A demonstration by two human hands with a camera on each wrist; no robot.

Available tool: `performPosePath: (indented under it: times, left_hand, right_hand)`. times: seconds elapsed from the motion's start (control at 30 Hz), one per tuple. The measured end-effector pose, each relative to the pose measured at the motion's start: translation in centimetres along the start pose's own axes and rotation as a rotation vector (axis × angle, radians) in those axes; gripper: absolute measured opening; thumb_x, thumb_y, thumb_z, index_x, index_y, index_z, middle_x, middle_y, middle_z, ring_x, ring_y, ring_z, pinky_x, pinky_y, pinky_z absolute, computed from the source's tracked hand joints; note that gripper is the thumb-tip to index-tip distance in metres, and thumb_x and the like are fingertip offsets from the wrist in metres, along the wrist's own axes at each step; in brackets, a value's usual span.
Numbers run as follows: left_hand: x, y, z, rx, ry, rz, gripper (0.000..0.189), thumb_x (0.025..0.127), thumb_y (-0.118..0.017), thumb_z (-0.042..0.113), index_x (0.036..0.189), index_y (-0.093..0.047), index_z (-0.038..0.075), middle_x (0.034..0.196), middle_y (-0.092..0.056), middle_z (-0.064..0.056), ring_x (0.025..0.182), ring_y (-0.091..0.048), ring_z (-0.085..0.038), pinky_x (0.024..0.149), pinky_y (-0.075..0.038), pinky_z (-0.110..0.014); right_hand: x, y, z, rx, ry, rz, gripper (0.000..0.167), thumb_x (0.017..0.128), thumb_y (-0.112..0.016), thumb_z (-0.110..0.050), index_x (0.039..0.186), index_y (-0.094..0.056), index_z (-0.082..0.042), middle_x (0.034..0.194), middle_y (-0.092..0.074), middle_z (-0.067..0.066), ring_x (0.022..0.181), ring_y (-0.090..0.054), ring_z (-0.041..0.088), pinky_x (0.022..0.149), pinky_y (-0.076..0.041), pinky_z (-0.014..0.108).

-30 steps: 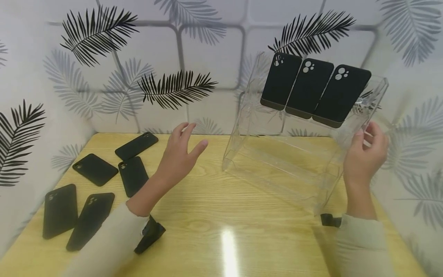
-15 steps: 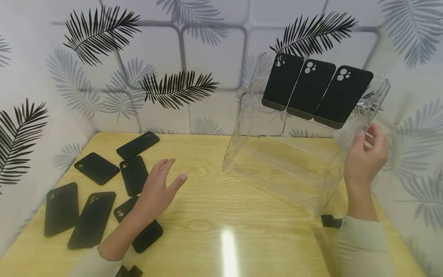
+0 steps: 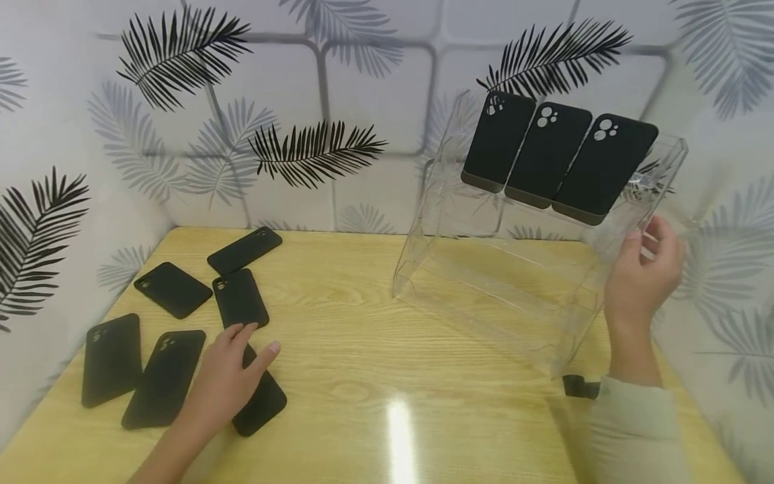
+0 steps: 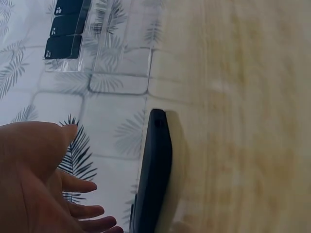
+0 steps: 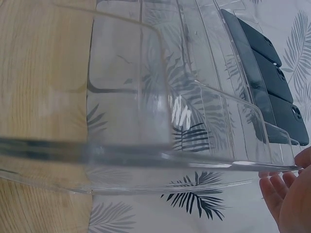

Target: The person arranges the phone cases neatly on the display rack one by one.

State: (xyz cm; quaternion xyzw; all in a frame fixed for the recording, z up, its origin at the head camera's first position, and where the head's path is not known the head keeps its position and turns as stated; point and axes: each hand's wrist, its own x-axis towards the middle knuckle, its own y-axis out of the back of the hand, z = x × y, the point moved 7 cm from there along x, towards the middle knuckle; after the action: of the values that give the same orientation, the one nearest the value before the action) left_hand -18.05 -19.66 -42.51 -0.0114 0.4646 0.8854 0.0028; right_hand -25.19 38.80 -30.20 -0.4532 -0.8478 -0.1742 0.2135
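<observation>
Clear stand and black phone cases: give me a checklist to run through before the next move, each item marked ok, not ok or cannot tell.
1. Right grip steadying the clear stand: ok, thumb and fingers are at its side panel's edge.
2. Left grip free to pick up: ok, its fingers are relaxed and hold nothing.
3. Near black case grasped: not ok, the left grip is over it without holding it.
4. Near black case's camera cutouts visible: cannot tell, the left grip covers that end.
5. Three displayed cases neatly placed: ok, side by side on the top tier.
</observation>
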Motion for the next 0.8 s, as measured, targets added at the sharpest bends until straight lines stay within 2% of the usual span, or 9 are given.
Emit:
performPosePath:
  times: [0.2, 0.3, 0.5, 0.8]
  left_hand:
    - [-0.7, -0.2, -1.8, 0.077, 0.065, -0.047, 0.091, 0.099, -0.043, 0.068, 0.152, -0.036, -0.006, 0.154, -0.026, -0.039, 0.138, -0.024, -0.063, 0.104, -0.027, -0.077]
    - [-0.8, -0.5, -2.5, 0.142, 0.071, -0.064, 0.092, 0.099, -0.045, 0.067, 0.151, -0.037, -0.008, 0.151, -0.028, -0.041, 0.136, -0.025, -0.064, 0.104, -0.028, -0.077]
    - [-0.6, -0.8, -2.5, 0.225, 0.015, -0.052, 0.086, 0.098, -0.051, 0.062, 0.144, -0.046, -0.010, 0.145, -0.038, -0.042, 0.132, -0.032, -0.064, 0.102, -0.032, -0.075]
    - [0.6, -2.2, -0.5, 0.188, -0.121, -0.066, 0.072, 0.097, -0.066, 0.042, 0.139, -0.051, -0.013, 0.142, -0.046, -0.035, 0.133, -0.039, -0.056, 0.106, -0.036, -0.066]
  right_hand:
    - [0.0, 0.0, -0.1, 0.009, -0.007, 0.006, 0.030, 0.101, -0.058, -0.021, 0.129, -0.066, -0.024, 0.114, -0.056, -0.020, 0.106, -0.057, -0.001, 0.091, -0.047, 0.019]
    - [-0.1, 0.0, -0.1, 0.013, -0.014, 0.001, 0.030, 0.101, -0.058, -0.021, 0.129, -0.066, -0.023, 0.113, -0.055, -0.020, 0.106, -0.057, -0.001, 0.091, -0.047, 0.019]
    - [-0.2, 0.0, -0.2, 0.018, -0.019, 0.001, 0.030, 0.101, -0.057, -0.020, 0.130, -0.066, -0.023, 0.113, -0.055, -0.020, 0.106, -0.057, -0.001, 0.091, -0.047, 0.019]
    - [0.0, -0.1, -0.1, 0.024, -0.008, 0.009, 0.029, 0.100, -0.058, -0.019, 0.128, -0.067, -0.022, 0.110, -0.054, -0.021, 0.104, -0.056, -0.002, 0.089, -0.047, 0.019]
